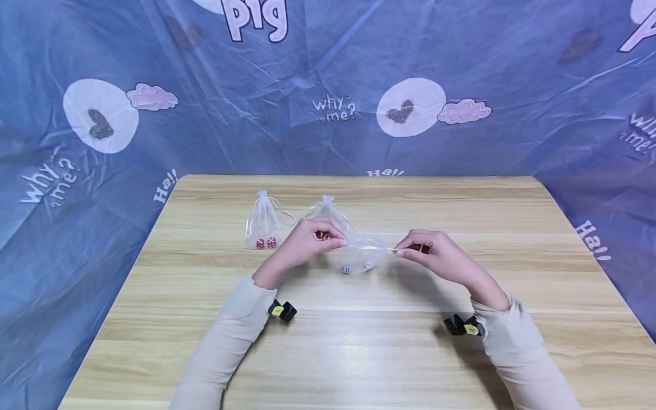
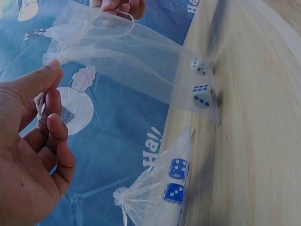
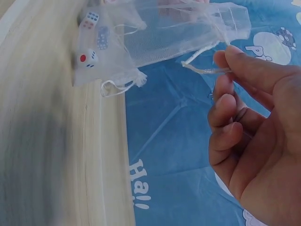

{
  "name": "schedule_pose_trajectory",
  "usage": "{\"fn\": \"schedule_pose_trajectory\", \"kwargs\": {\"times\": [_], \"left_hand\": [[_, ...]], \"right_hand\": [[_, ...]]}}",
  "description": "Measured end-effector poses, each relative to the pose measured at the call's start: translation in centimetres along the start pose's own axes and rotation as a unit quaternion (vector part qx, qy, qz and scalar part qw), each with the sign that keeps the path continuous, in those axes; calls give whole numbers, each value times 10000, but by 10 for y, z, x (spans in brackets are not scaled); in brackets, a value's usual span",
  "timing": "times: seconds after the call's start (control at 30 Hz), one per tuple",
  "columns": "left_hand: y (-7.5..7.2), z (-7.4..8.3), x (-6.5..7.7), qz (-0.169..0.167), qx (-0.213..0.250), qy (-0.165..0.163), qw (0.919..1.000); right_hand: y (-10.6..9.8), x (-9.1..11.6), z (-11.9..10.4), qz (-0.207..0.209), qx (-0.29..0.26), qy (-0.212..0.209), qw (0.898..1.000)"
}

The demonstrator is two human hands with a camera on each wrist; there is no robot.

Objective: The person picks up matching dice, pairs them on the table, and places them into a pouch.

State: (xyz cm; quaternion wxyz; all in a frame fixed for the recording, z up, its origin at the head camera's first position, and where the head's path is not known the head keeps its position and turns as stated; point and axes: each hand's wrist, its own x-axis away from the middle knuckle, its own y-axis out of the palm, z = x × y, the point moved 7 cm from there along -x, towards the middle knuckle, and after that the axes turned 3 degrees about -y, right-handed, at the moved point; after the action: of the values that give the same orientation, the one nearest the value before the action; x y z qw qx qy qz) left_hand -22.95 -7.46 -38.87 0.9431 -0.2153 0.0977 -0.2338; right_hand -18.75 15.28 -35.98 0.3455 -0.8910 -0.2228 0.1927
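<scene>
A sheer white drawstring bag (image 1: pixel 366 256) hangs upright between the two hands, its bottom close over the table, with two white dice (image 2: pixel 202 96) inside. On its left side the left hand (image 1: pixel 312 242) pinches the drawstring at the bag's neck between thumb and index finger. Opposite it, the right hand (image 1: pixel 435 253) pinches the other end of the drawstring (image 3: pixel 204 70), which stretches out from the neck. The bag's top above the cord flares loosely in the right wrist view.
Behind the left hand stands a tied mesh bag (image 1: pixel 328 210) holding blue dice (image 2: pixel 176 181). Another tied bag (image 1: pixel 262 219) with red dice (image 1: pixel 266 244) lies further left on the wooden table (image 1: pixel 359 353). A printed blue cloth (image 1: pixel 287 136) hangs beyond the table's back edge.
</scene>
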Motion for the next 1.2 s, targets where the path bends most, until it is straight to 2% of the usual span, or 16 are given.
{"fn": "schedule_pose_trajectory", "kwargs": {"times": [0.23,0.43,0.67,1.2], "left_hand": [[-7,-2,4,55,-76,-61,9999],[-14,-3,6,207,-167,-28,9996],[-20,-6,9,236,-213,-105,9994],[-26,-2,13,242,-252,318,9989]], "right_hand": [[-7,5,1,73,114,-124,9998],[-13,9,1,104,196,-112,9997],[-18,14,7,74,313,-102,9994],[-27,26,10,-191,365,74,9991]]}}
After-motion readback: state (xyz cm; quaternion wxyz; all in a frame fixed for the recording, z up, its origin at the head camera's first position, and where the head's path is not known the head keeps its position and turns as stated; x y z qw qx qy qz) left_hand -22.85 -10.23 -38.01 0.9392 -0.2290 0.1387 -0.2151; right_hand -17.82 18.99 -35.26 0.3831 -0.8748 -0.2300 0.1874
